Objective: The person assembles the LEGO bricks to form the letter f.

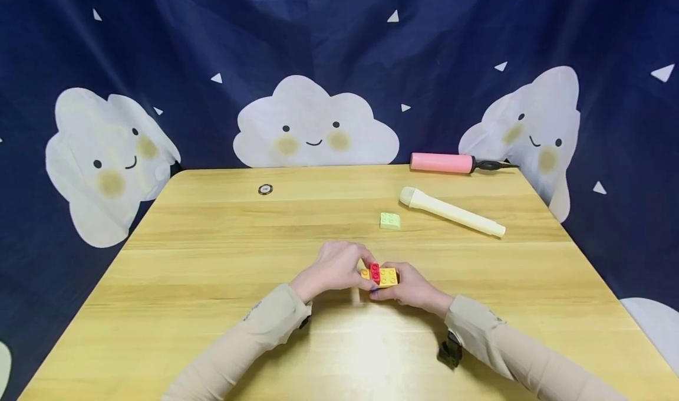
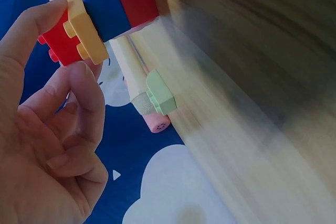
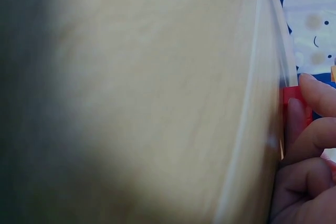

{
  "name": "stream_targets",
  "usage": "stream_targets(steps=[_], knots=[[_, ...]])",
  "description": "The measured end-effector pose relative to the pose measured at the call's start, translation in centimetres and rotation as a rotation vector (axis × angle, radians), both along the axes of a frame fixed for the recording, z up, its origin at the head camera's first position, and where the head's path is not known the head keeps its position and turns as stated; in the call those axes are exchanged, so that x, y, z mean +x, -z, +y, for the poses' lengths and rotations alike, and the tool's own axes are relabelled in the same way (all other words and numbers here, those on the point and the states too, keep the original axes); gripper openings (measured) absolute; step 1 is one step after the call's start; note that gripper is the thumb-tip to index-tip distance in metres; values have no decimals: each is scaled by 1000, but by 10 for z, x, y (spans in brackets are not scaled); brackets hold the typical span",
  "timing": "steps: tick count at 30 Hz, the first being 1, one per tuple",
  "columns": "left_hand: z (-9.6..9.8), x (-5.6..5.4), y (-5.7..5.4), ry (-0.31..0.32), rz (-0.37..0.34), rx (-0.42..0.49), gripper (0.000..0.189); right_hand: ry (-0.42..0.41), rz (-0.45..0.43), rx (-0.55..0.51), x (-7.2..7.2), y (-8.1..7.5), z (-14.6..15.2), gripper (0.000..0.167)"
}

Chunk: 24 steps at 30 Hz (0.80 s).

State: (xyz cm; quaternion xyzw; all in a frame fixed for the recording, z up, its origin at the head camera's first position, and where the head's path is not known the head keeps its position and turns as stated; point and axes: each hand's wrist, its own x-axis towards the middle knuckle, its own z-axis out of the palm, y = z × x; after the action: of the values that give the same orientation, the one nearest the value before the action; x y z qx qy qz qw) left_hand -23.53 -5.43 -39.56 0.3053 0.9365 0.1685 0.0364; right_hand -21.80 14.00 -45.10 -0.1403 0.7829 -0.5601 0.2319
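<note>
Near the middle of the table, both hands are on a small stack of toy building bricks. The left hand (image 1: 338, 268) pinches the top red brick (image 2: 62, 44) between fingertips and thumb. That red brick sits crosswise on a yellow brick (image 1: 389, 276), whose studs show on either side. Below it are a blue brick (image 2: 106, 11) and a second red brick (image 2: 137, 1). The right hand (image 1: 416, 286) grips the stack from the right, fingers and thumb on its sides. In the right wrist view, its fingers (image 3: 315, 135) partly cover a red brick (image 3: 290, 95).
Beyond the hands lies a light green brick (image 1: 389, 221). A cream toy microphone (image 1: 453, 211) lies to its right, with a pink hand pump (image 1: 442, 163) along the far edge. A round black-and-white chip (image 1: 266, 189) lies far left. A cloud-print dark blue curtain (image 1: 350, 47) hangs behind the table.
</note>
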Motion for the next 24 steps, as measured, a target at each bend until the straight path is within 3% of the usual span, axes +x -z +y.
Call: stream_targets(steps=[17, 24], knots=[[-1, 6, 2, -11, 7, 7, 34, 15, 23, 16, 5, 0, -1, 38], [-1, 4, 2, -4, 8, -3, 33, 6, 19, 11, 3, 1, -1, 36]])
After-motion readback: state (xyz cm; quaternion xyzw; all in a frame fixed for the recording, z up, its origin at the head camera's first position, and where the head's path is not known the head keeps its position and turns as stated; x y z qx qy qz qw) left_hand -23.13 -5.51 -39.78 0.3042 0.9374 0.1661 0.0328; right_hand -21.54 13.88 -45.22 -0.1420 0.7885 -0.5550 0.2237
